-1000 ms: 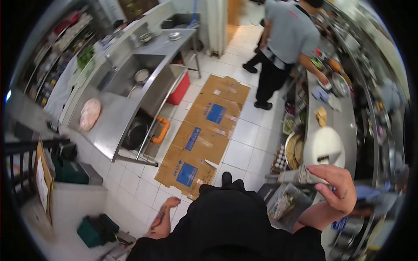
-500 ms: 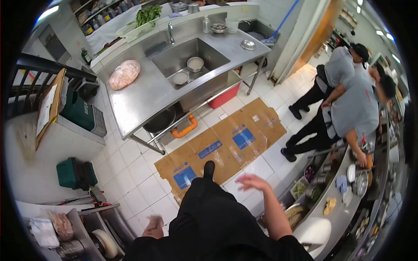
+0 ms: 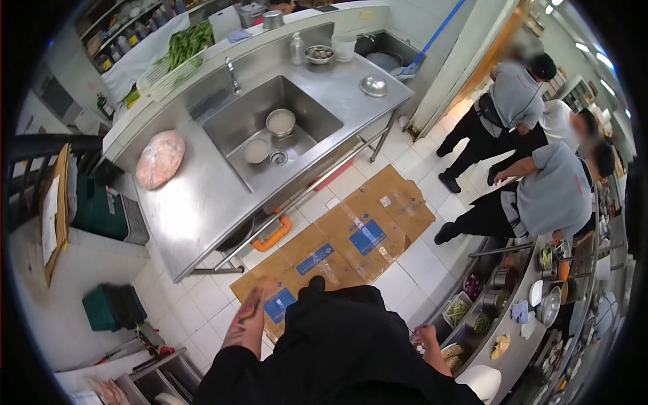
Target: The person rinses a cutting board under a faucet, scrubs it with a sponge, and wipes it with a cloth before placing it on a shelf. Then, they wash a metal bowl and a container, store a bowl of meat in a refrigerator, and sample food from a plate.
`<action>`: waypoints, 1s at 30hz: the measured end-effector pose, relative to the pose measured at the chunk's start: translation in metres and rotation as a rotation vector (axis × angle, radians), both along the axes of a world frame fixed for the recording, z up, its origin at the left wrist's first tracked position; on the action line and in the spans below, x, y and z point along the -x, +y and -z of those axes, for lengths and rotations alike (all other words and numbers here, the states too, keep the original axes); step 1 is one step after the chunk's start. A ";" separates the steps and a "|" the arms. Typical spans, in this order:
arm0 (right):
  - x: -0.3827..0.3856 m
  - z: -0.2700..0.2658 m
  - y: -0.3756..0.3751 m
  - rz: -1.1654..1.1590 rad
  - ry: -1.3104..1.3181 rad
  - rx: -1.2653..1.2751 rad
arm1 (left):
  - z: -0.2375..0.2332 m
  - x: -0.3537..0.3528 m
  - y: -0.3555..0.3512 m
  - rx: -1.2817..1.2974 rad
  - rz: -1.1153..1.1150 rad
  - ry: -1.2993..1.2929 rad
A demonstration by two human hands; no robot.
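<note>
My left hand [image 3: 265,289] is out in front of me, smeared by motion, over a flattened cardboard sheet [image 3: 317,236] on the floor. Its fingers are too blurred to make out. My right hand [image 3: 425,333] hangs low by my right side with curled fingers and nothing visible in it. Nearest to it are the food containers along the right-hand counter, among them a tray of cut green vegetables [image 3: 457,309]. My dark shoe [image 3: 316,283] is on the cardboard's near edge.
Ahead is a steel sink counter [image 3: 196,223] with two bowls in its basin and a bagged pinkish mass [image 3: 160,160] on top. Several people in grey or white shirts [image 3: 550,192] stand at the right. A green bin [image 3: 113,307] is at the left.
The view has moved closer to the sink counter. My left hand has swung forward and up; my right hand has dropped back to my side, its fingers now curled. Another person shows at right.
</note>
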State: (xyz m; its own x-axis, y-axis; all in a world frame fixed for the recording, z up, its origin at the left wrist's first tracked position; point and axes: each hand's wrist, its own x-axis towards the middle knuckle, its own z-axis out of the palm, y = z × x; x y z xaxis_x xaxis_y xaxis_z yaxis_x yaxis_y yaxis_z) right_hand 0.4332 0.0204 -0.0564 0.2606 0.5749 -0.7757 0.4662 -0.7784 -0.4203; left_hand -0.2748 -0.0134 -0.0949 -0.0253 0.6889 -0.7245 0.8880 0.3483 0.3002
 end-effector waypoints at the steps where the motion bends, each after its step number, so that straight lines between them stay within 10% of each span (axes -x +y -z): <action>1: 0.014 0.000 0.018 0.006 0.007 -0.002 | 0.106 0.047 0.027 -0.161 -0.171 -0.019; 3: 0.032 0.011 0.058 0.057 0.058 -0.170 | -0.013 0.045 0.141 -0.292 -0.095 -0.116; 7: 0.055 0.002 0.145 0.077 0.208 -0.162 | -0.088 0.038 0.271 -0.544 -0.183 -0.280; 11: 0.037 -0.006 0.207 -0.006 0.220 -0.130 | -0.083 -0.001 0.311 -0.527 -0.400 -0.389; 15: 0.000 -0.009 0.269 0.080 0.189 0.004 | 0.027 -0.051 0.272 -0.132 -0.393 -0.217; 17: -0.040 0.036 0.301 0.078 0.156 0.057 | -0.190 -0.156 0.223 -0.868 -0.678 -0.777; 21: -0.051 0.014 0.376 0.019 0.086 0.116 | -0.009 -0.102 0.101 0.210 -0.446 -0.277; 30: -0.010 -0.002 0.476 0.054 0.162 -0.151 | 0.010 -0.101 0.352 0.195 -0.152 -0.301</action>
State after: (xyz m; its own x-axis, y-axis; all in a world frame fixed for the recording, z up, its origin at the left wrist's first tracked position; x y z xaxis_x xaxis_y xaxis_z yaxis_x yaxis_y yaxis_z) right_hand 0.4432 0.4966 -0.0543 0.1732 0.6760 -0.7162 0.3431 -0.7231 -0.5996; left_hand -0.1739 0.3388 -0.1046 0.1168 0.5425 -0.8319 0.7041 0.5455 0.4546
